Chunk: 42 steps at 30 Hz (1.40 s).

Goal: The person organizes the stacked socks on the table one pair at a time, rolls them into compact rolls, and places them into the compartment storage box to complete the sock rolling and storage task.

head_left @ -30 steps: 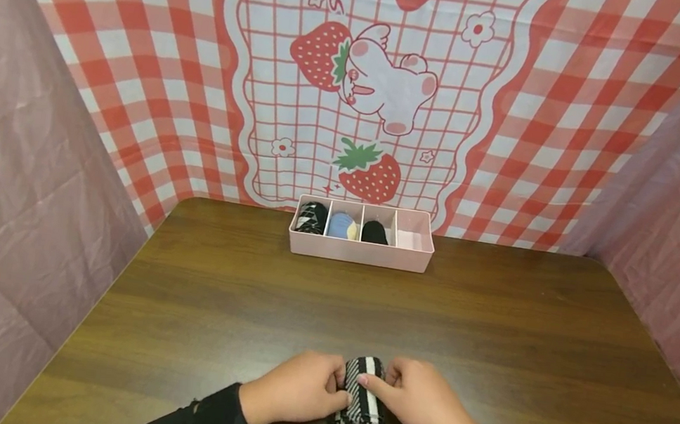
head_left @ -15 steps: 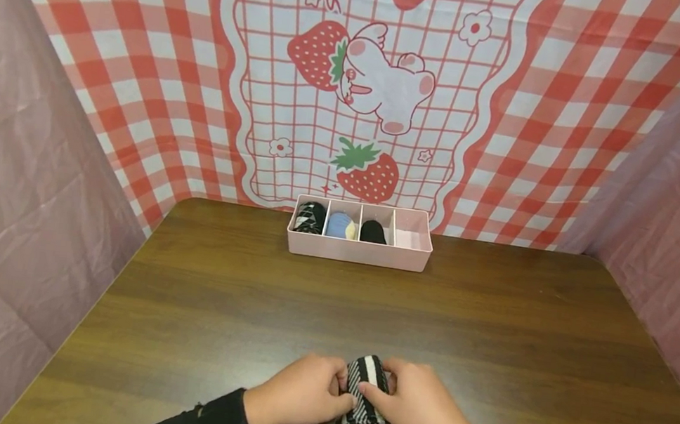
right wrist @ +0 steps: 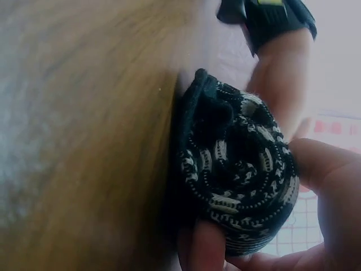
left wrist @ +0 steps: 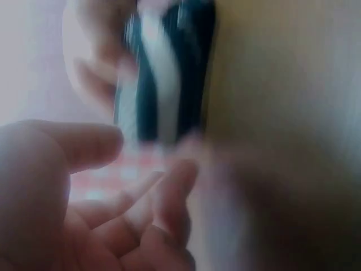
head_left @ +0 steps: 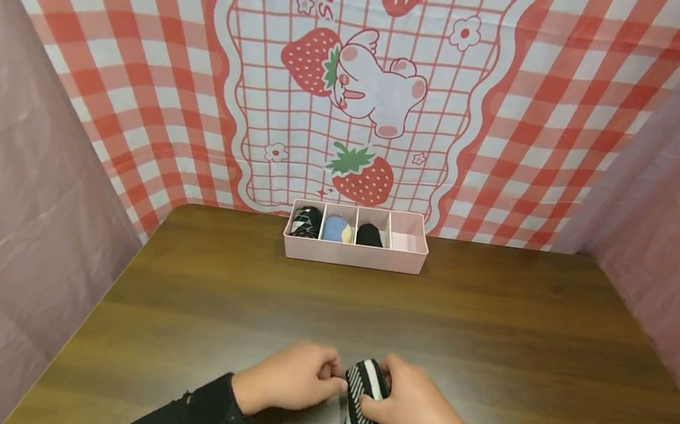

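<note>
A rolled-up pair of socks [head_left: 361, 413], black with white stripes and a knitted pattern, is near the table's front edge. My right hand [head_left: 420, 409] grips it from the right, thumb on top and fingers round the far side. In the right wrist view the coiled end of the sock roll [right wrist: 242, 169] faces the camera, close to the tabletop. My left hand [head_left: 290, 378] is just left of the roll. In the left wrist view the left thumb [left wrist: 90, 144] stands apart from the loosely bent fingers, with nothing held between them; that view is blurred.
At the back of the wooden table [head_left: 240, 299] stands a pink box [head_left: 354, 255] with dividers. Its three left compartments each hold a rolled sock: patterned black [head_left: 307, 223], blue [head_left: 334, 229] and black [head_left: 369, 235]. A checked strawberry cloth [head_left: 355, 86] hangs behind.
My left hand has drawn back leftward from the sock roll. The right hand now grips the roll alone, its thumb further round, and the roll is slightly tilted.
</note>
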Each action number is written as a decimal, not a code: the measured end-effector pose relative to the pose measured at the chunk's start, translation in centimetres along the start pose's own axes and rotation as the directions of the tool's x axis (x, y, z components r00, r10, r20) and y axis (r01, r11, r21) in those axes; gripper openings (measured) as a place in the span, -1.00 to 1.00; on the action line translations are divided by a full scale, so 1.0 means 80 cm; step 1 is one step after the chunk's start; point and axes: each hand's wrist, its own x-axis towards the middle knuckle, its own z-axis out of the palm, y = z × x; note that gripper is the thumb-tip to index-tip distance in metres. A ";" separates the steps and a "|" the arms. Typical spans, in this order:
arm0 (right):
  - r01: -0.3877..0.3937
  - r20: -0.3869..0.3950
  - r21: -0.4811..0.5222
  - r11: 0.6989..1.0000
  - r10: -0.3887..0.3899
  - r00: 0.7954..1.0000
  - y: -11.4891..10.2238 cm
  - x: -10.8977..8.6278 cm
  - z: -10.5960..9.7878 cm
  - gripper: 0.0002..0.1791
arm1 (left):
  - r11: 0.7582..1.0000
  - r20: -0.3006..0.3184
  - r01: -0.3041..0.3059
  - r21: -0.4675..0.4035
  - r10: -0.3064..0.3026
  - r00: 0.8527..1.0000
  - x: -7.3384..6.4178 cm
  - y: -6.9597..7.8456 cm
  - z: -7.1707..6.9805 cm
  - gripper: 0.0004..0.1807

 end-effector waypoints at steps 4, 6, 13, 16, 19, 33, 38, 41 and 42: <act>0.010 0.010 0.002 1.000 -0.010 1.000 0.002 0.005 0.002 -0.57 | 0.995 -0.128 0.051 0.083 -0.040 0.991 0.027 -0.021 -0.047 -0.86; 0.011 0.010 0.000 1.000 -0.011 1.000 0.003 0.007 0.002 -0.57 | 0.986 -0.222 0.098 0.137 -0.066 0.973 0.045 -0.030 -0.078 -0.84; 0.013 0.026 0.013 1.000 -0.013 1.000 0.004 0.010 0.003 -0.57 | 0.971 -0.560 0.211 0.114 -0.112 0.821 0.110 -0.068 -0.178 -0.53; 0.008 0.044 0.031 0.999 -0.010 0.999 0.005 0.008 0.005 -0.57 | 0.966 -0.576 0.254 -0.037 -0.229 0.785 0.134 -0.092 -0.191 -0.38; 0.003 0.048 0.035 0.999 -0.005 0.999 0.008 0.006 0.006 -0.57 | 0.939 -0.531 0.294 -0.177 -0.343 0.775 0.155 -0.114 -0.189 -0.30; -0.015 0.048 0.029 0.999 0.014 0.999 0.005 0.005 0.003 -0.55 | 0.888 -0.459 0.280 -0.365 -0.433 0.776 0.188 -0.150 -0.173 -0.30; -0.004 0.031 0.013 1.000 0.003 1.000 0.005 0.006 0.002 -0.54 | 0.894 -0.476 0.268 -0.359 -0.422 0.772 0.193 -0.146 -0.170 -0.30; 0.022 0.021 0.004 1.000 -0.022 1.000 0.006 0.008 0.004 -0.55 | 0.892 -0.486 0.277 -0.357 -0.431 0.760 0.194 -0.148 -0.169 -0.30; 0.028 0.021 0.003 1.000 -0.028 0.999 0.006 0.008 0.005 -0.55 | 0.888 -0.483 0.281 -0.364 -0.438 0.758 0.195 -0.149 -0.169 -0.29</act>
